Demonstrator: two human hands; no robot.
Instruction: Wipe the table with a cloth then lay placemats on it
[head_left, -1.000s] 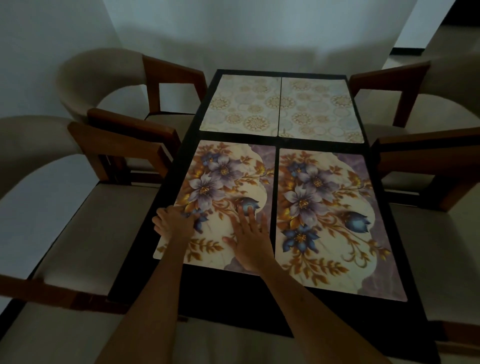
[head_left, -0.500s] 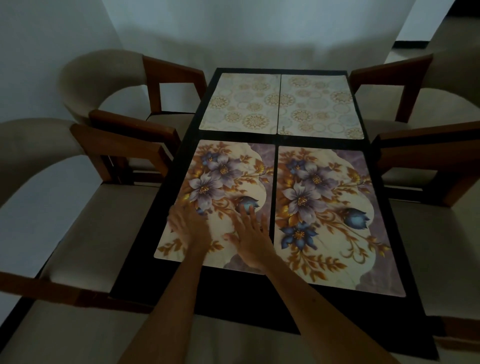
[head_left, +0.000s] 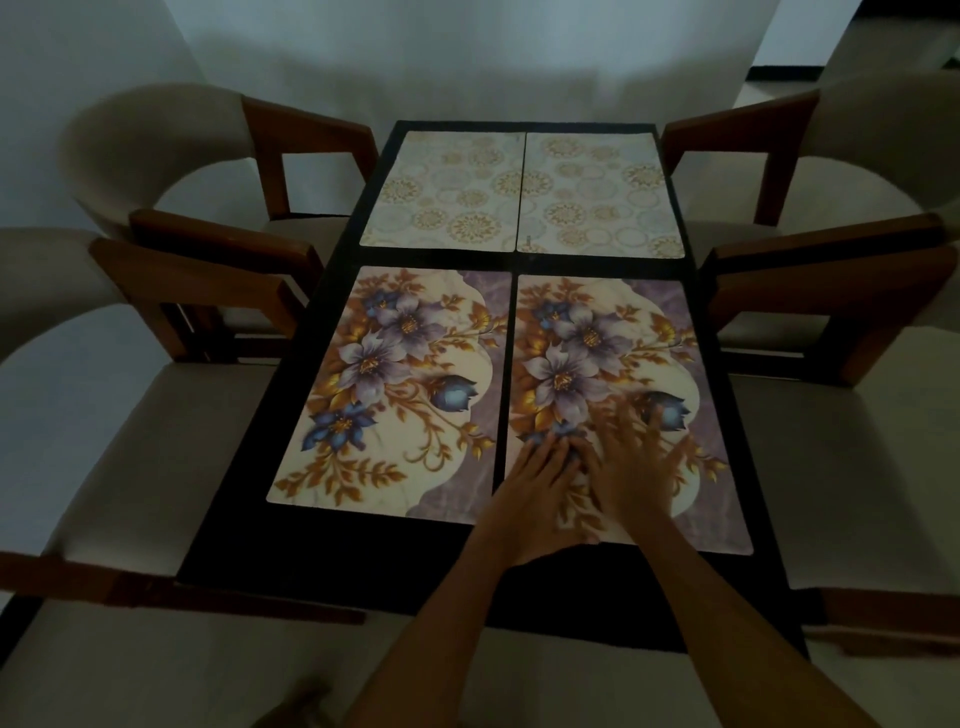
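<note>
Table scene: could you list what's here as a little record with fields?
table: dark top, four chairs around it
far mats: two pale circle-patterned mats side by side
near left mat: floral, lying flat, untouched
near right mat: floral, both hands on it
left hand: flat, fingers straight
right hand: flat, fingers spread
cloth: not in view

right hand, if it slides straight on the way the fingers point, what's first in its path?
Likely only the near right floral placemat it rests on; the right hand points up-table, so beyond that the far right circle-pattern placemat.
</note>
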